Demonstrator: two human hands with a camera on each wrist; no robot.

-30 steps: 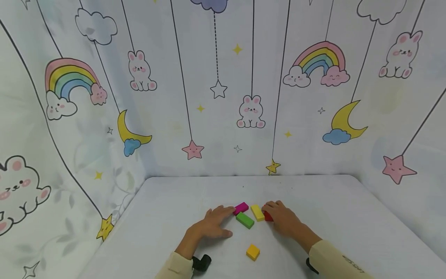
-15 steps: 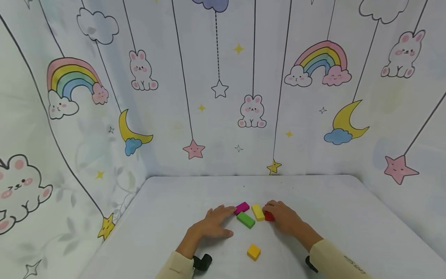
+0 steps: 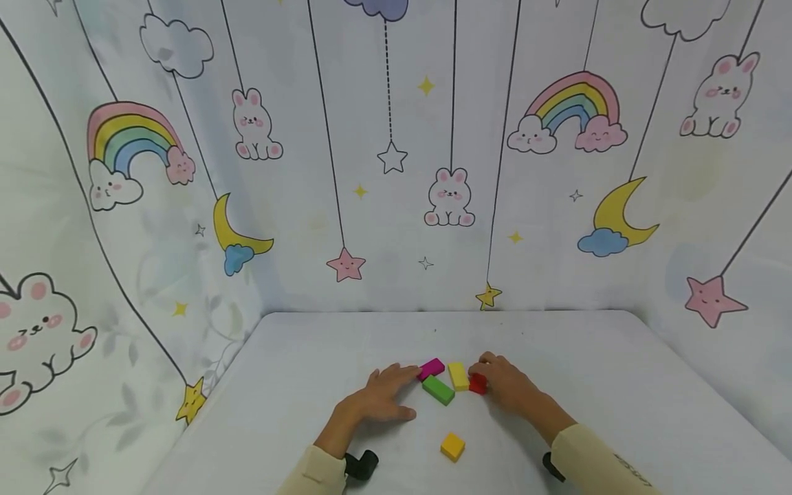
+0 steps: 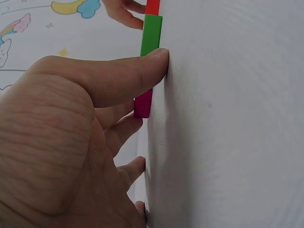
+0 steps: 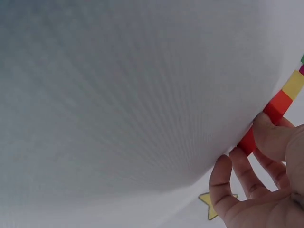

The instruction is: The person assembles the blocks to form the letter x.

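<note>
My left hand (image 3: 385, 393) rests on the table with fingers stretched out, its fingertips at the near-left end of a magenta block (image 3: 432, 369). In the left wrist view the thumb crosses in front of the green block (image 4: 151, 35). A pale yellow block (image 3: 458, 377) lies right of the magenta one. Beside it is a red block (image 3: 477, 383), which my right hand (image 3: 504, 385) pinches between thumb and fingers. Part of that block (image 5: 278, 105) is hidden behind the thumb in the right wrist view.
A yellow-orange cube (image 3: 453, 447) sits nearer the front, apart from the other blocks. White cloth covers the table (image 3: 346, 344). Behind it hangs a curtain (image 3: 396, 227) printed with rabbits, stars and rainbows. Black wrist straps show at both sleeves.
My right hand's fingers shift slightly, and more of the red block shows. My left hand and the other blocks hold their places, while the whole head view drifts a little.
</note>
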